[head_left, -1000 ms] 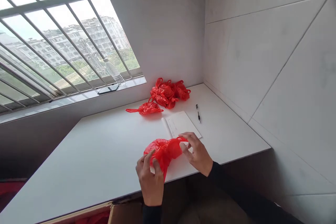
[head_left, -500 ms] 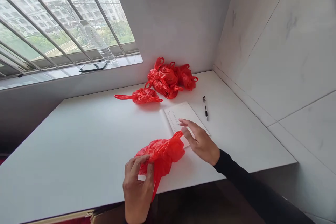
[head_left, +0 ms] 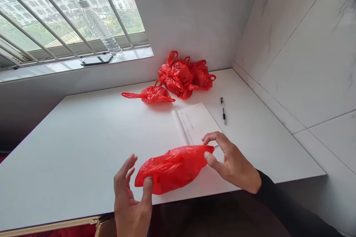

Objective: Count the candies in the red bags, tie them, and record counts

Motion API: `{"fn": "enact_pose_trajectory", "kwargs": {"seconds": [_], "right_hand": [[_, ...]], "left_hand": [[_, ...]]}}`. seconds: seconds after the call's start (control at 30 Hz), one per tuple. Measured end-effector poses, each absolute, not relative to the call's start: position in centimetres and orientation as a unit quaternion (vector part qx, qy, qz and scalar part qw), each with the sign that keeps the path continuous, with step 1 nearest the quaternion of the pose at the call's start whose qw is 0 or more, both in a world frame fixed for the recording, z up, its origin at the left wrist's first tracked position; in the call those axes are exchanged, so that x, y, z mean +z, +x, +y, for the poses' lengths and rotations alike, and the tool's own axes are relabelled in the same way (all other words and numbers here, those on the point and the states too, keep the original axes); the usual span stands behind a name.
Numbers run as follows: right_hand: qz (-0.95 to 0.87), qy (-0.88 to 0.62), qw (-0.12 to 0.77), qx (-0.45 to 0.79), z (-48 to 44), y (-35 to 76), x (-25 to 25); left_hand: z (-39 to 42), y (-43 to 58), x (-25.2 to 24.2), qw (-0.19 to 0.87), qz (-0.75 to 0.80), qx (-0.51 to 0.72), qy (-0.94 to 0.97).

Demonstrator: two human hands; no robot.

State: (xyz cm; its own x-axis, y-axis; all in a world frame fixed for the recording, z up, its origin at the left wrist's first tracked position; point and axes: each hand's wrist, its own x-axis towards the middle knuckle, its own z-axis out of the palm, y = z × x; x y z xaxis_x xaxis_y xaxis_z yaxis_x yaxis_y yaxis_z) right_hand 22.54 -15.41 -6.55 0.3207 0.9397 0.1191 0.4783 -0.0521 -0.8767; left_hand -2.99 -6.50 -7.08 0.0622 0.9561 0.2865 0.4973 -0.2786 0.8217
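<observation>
A red plastic bag (head_left: 174, 170) lies spread out near the front edge of the white table. At its left end is my left hand (head_left: 133, 196), fingers apart, the thumb against or just over the bag's edge. My right hand (head_left: 232, 159) is at the bag's right end with thumb and fingers curved apart; its thumb touches or nearly touches the plastic. Behind the bag lies an open notebook (head_left: 198, 120) with handwriting, its lower part partly hidden by the bag and my right hand.
Several knotted red bags (head_left: 179, 76) are piled by the back wall, with one more red bag (head_left: 155, 94) in front. A black pen (head_left: 223, 113) lies right of the notebook. A bottle (head_left: 104, 33) and a phone (head_left: 96, 60) are on the windowsill.
The near bag has gone from bunched up to spread wide. My left hand has let go of it and moved left with fingers open; my right hand has moved right. The view has shifted slightly.
</observation>
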Motion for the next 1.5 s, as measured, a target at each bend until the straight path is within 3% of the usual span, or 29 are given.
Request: {"fn": "enact_pose_trajectory", "kwargs": {"seconds": [0.13,0.33,0.47,0.6,0.7,0.77,0.83,0.93,1.1,1.37,1.5], "right_hand": [[-0.560,-0.653,0.437,0.263,-15.0,21.0,-5.3],[-0.437,-0.684,0.501,0.300,-15.5,22.7,-5.5],[-0.421,-0.683,0.509,0.312,-16.9,22.8,-5.8],[-0.464,-0.666,0.566,0.145,-18.4,20.6,-3.9],[-0.567,-0.557,0.602,0.073,-18.5,19.0,-2.0],[-0.658,-0.533,0.525,0.091,-17.8,18.5,-1.5],[-0.713,-0.573,0.393,0.091,-16.9,18.1,-1.7],[-0.749,-0.611,0.246,0.077,-16.3,17.1,-2.5],[-0.779,-0.578,0.203,0.133,-17.1,15.4,-2.5],[-0.695,-0.664,0.099,0.258,-15.3,17.1,-3.2],[-0.683,-0.695,0.056,0.218,-14.4,17.0,-2.6]], "left_hand": [[-6.8,-1.5,-5.6,0.152,0.427,0.374,0.809],[-5.8,-3.4,-4.2,0.260,0.554,0.489,0.621],[-7.1,-3.1,-3.0,0.244,0.551,0.484,0.634],[-8.9,-1.6,-1.9,0.211,0.517,0.435,0.706],[-9.6,-1.3,-1.0,0.226,0.544,0.430,0.685],[-10.0,-1.4,-0.6,0.268,0.557,0.445,0.649],[-10.4,-1.5,-0.4,0.308,0.548,0.445,0.638],[-11.2,-1.3,-0.5,0.295,0.534,0.452,0.651],[-11.8,-0.9,-1.0,0.262,0.590,0.479,0.595],[-10.6,-3.1,-0.5,0.553,0.564,0.422,0.444],[-11.0,-3.7,-1.1,0.517,0.583,0.393,0.487]]}}
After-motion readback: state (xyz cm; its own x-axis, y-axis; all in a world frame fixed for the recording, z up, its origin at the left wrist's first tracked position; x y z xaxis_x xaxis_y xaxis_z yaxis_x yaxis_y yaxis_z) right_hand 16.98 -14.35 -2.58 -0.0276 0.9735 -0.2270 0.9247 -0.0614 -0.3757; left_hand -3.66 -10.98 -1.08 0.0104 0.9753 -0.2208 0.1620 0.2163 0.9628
